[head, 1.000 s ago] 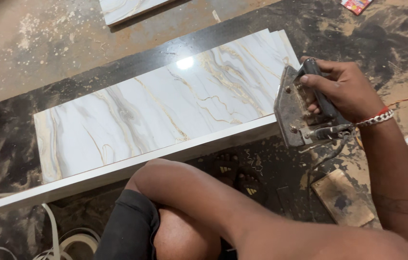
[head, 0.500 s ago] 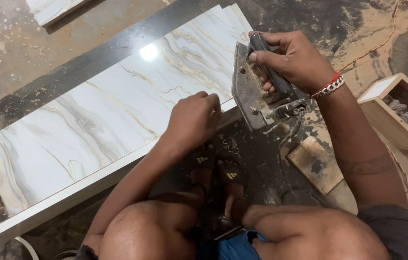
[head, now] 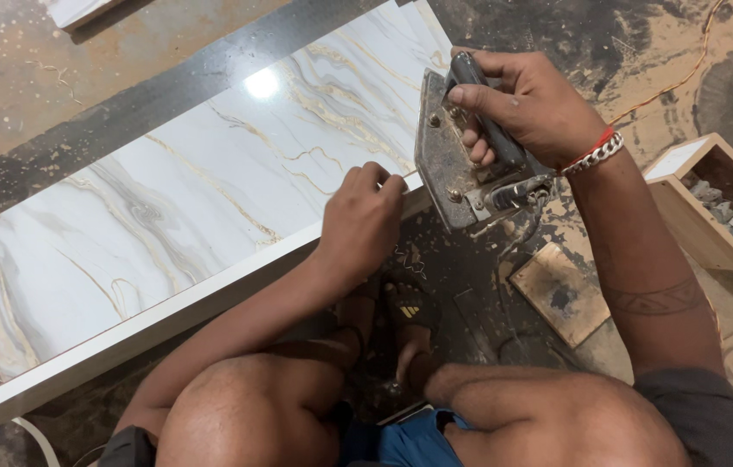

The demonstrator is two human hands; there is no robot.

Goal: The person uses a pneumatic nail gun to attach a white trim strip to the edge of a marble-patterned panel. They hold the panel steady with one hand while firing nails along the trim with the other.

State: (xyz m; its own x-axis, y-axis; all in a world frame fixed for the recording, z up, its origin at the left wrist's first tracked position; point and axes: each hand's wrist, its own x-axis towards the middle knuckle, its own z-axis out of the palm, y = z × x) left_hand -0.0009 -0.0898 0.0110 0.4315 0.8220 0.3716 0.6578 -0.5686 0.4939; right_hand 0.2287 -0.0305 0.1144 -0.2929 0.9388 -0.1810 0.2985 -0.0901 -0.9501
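Our right hand (head: 526, 104) is clenched around the handle of one metal power cutter (head: 461, 147) at the slab's near right edge. Our left hand (head: 364, 220), fingers curled, presses one marble-patterned slab (head: 176, 207). One wooden box (head: 712, 203) sits right.

The cutting tool (head: 461, 151) hides its own blade under its dusty metal body, so where it meets the marbled tile (head: 211, 199) cannot be told. The right hand (head: 526, 104) covers most of the handle. The left hand (head: 362, 220) hides the tile's near edge beneath its fingers. The tile's left end runs out of view. The wooden box (head: 695, 229) is cut by the right edge, its contents too small to make out. A second slab (head: 76, 10) is clipped by the top edge
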